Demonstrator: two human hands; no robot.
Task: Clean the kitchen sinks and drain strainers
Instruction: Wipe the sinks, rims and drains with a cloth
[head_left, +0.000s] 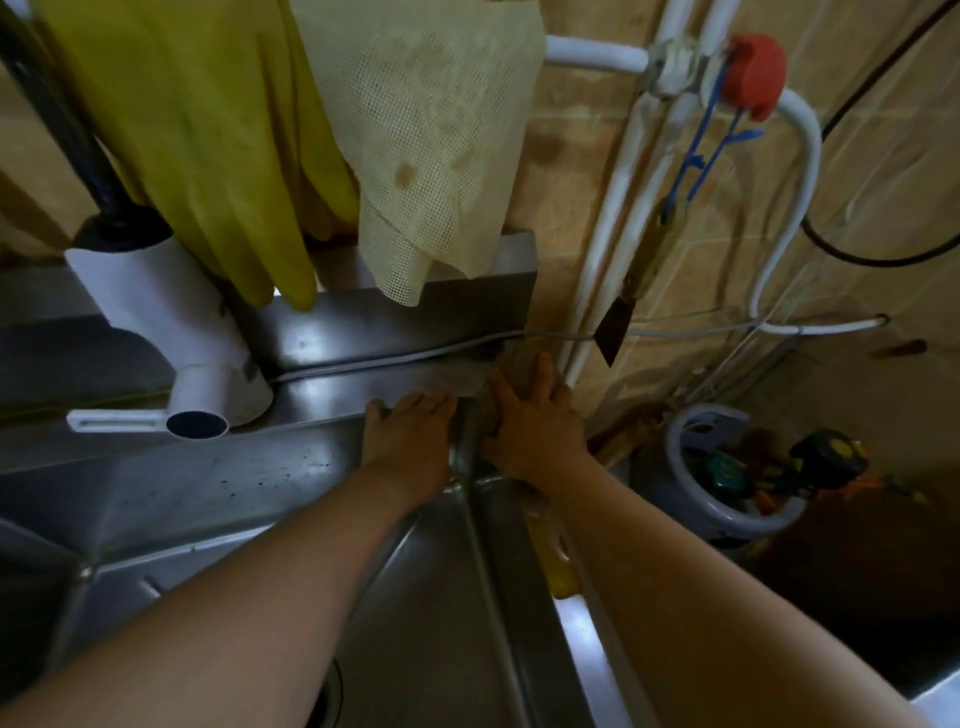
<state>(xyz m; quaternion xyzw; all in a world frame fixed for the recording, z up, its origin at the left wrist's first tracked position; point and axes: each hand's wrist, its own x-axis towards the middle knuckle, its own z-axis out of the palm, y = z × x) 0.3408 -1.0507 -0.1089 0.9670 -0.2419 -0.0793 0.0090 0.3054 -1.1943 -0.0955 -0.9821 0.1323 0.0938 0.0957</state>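
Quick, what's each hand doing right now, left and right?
Left hand: open, fingers flat on the sink rim.
Right hand: pressing a brownish scrubbing pad against the sink's back corner.

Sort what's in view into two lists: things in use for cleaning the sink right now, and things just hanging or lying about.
In use:
- sink, steel, at its back right corner
- scrubbing pad, brownish, pressed on the rim by the right hand
- left hand, resting flat on the rim

Just about:
- yellow rubber gloves, hanging
- mesh cloth, hanging
- white faucet
- scraper on the wall
- red valve
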